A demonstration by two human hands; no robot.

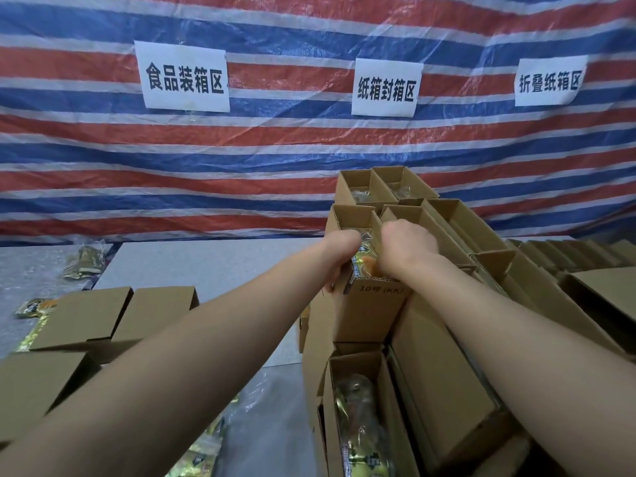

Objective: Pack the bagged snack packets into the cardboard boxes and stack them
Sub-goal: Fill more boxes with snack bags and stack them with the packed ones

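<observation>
Stack of open cardboard boxes fills the right half of the surface, tiered toward the striped tarp at the back. Boxes are long, narrow corrugated trays. Judged stiff along the walls but easy to crush at the open top edge; light even when filled. Best held low on the long side walls or under the base, not by the rim.

Flat-topped closed boxes sit well apart on the left.

Box being filled stands on the stack, marked "10号 (KK)" on its near end. Nearer the camera, a lower box already holds packets lying lengthwise.

Left hand grips the left wall of the box being filled, fingers curled round the edge, steadying it. Right hand is curled down over the snack packet, pressing it into the open top; fingertips hidden, so exact grip unclear.

Packet sits partly inside the box, its near end showing above the rim between the two hands. Clear outer bag, glossy foil inside: judged soft, slippery, light, contents possibly crushable. Hold by the flat faces and ease it in, not by force at one end.

Loose packets lie on the far left of the surface.
</observation>
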